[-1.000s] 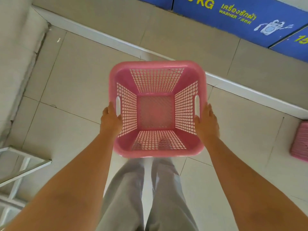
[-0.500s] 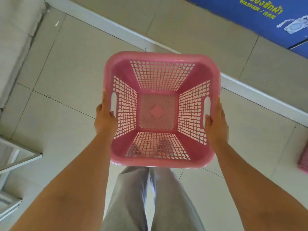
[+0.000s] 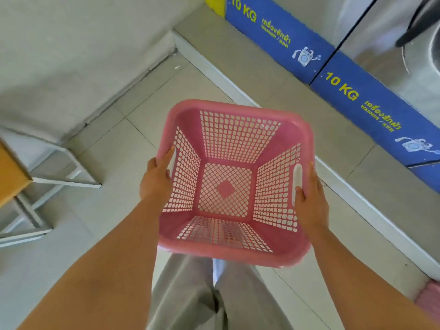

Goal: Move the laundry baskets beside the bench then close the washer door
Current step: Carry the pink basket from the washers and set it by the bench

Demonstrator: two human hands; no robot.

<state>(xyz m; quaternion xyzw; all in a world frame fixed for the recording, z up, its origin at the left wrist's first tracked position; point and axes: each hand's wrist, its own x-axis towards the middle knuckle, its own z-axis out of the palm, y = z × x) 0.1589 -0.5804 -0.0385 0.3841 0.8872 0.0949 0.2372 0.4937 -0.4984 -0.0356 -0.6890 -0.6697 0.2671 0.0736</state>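
An empty pink laundry basket (image 3: 238, 129) with latticed walls hangs in the air in front of me, tilted a little toward the right. My left hand (image 3: 156, 179) grips its left rim by the handle slot. My right hand (image 3: 310, 201) grips the right rim beside the white handle slot. The bench (image 3: 14, 172), with a wooden top and white metal frame, stands at the left edge. A second pink basket (image 3: 429, 297) peeks in at the lower right corner on the floor. A washer door's dark rim (image 3: 415, 22) shows at the top right.
Washers on blue "10 KG" bases (image 3: 357, 96) line a raised tiled step (image 3: 262, 75) running diagonally on the right. A grey wall (image 3: 71, 44) meets the floor at the upper left. Tiled floor (image 3: 114, 129) lies between bench and basket. My grey trousers show below the basket.
My view has swung up and toward the left, bringing the bench, the wall corner and the washers into view. The basket stays in both hands and now tilts rightward.
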